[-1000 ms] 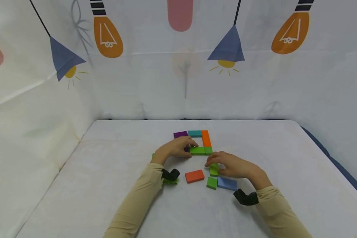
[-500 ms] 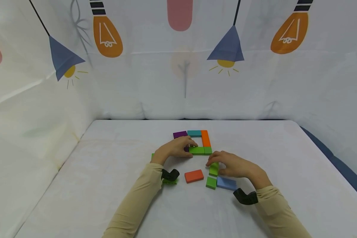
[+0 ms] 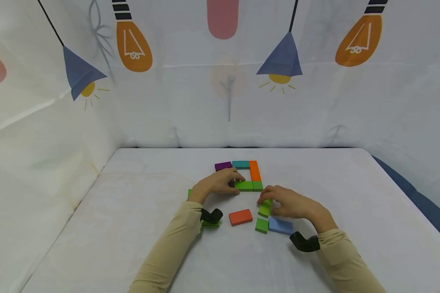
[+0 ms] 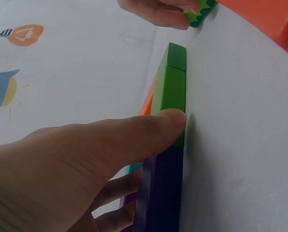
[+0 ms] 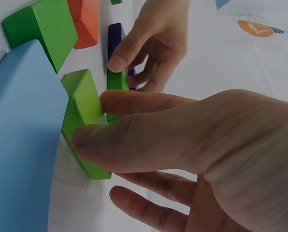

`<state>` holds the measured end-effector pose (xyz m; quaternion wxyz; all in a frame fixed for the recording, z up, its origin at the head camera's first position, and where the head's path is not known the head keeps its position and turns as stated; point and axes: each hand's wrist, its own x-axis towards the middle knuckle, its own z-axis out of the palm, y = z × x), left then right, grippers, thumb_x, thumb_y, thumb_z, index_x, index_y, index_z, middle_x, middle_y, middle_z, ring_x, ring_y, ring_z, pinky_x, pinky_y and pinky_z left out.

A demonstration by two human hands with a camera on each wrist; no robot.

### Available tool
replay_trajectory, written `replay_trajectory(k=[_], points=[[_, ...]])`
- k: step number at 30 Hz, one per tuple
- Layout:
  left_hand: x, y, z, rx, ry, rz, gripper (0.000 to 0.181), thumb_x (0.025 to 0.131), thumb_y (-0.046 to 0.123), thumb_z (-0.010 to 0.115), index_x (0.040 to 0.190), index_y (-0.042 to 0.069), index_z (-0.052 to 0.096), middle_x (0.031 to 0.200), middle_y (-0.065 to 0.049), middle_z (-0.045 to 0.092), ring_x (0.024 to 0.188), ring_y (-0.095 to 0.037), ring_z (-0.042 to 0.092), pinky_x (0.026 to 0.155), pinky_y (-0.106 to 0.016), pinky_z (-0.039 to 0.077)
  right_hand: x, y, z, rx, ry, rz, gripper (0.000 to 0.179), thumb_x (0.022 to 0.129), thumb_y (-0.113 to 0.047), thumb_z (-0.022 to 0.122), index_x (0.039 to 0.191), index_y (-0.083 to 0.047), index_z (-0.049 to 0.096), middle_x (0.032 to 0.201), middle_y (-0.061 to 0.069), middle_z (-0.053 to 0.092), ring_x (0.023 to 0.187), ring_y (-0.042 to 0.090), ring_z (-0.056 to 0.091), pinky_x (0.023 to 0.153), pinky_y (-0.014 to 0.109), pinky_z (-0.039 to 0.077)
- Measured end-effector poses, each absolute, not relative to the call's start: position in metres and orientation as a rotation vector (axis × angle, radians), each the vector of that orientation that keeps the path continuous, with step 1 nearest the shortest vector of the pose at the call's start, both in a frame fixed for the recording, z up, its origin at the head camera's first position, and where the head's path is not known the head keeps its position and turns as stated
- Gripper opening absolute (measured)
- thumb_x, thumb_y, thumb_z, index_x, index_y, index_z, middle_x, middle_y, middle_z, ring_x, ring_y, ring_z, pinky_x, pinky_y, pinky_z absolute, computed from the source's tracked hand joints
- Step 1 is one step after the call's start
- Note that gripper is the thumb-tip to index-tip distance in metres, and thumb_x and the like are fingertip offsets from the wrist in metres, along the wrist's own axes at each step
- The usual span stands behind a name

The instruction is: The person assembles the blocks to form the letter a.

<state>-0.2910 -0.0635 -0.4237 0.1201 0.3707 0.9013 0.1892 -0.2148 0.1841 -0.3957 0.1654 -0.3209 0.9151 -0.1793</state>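
Note:
My left hand [image 3: 218,182] pinches a green block [image 3: 245,186] on the near side of a rectangular outline of blocks. Its thumb lies where that block meets a dark purple block [image 4: 165,193]; the fingers reach to the far side. A small green block [image 3: 258,186] continues the row to the right. My right hand [image 3: 293,203] pinches a light green block [image 3: 264,208] between thumb and index finger, and the block sits slanted. Just below it are a green block [image 3: 262,226] and a larger blue block [image 3: 280,226].
An orange-red block [image 3: 240,217] lies between the forearms. Teal [image 3: 240,165], orange [image 3: 255,171] and purple [image 3: 223,165] blocks form the rest of the outline. A green block [image 3: 210,224] is partly covered by the left wrist, another green piece [image 3: 190,193] by the left hand. Behind the table hangs a printed cloth.
My right hand has shifted slightly right, and the light green block in it has turned so its far end tilts right. The left hand stays in place.

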Motion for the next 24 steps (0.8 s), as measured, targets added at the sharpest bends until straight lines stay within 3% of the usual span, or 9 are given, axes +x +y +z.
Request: replay_trajectory(k=[24], points=[[-0.2905, -0.0635, -0.424, 1.088, 2.634, 0.542, 0.041, 0.087, 0.025, 0.068, 0.126, 0.015, 0.061, 0.117, -0.002, 0.057, 0.102, -0.015, 0.051, 0.096, -0.03, 0.045, -0.2165, 0.1828, -0.3953, -0.859, 2.678, -0.473, 0.03, 0.08, -0.008, 0.072, 0.107, -0.02, 0.068, 0.115, 0.002, 0.06, 0.105, 0.022, 0.053, 0.089, 0.044, 0.049]])
